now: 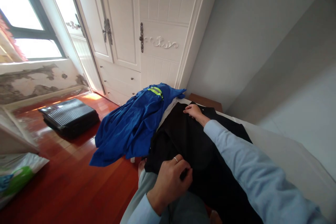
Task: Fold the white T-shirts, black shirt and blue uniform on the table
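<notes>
Draping a white surface (pixel 286 150) near the wardrobe (pixel 126 24), black cloth (pixel 181 134) is pinched by the right grip (pixel 193 110); left grip (pixel 170 180) unclear.

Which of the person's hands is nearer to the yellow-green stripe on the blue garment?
Right. The right hand is at the black cloth, right of the stripe and slightly lower in view; the left hand is far lower, nearer the person's body.

The white surface (pixel 279 143) carries a black garment (pixel 181 134) with a blue garment (pixel 131 122) just beside.
</notes>
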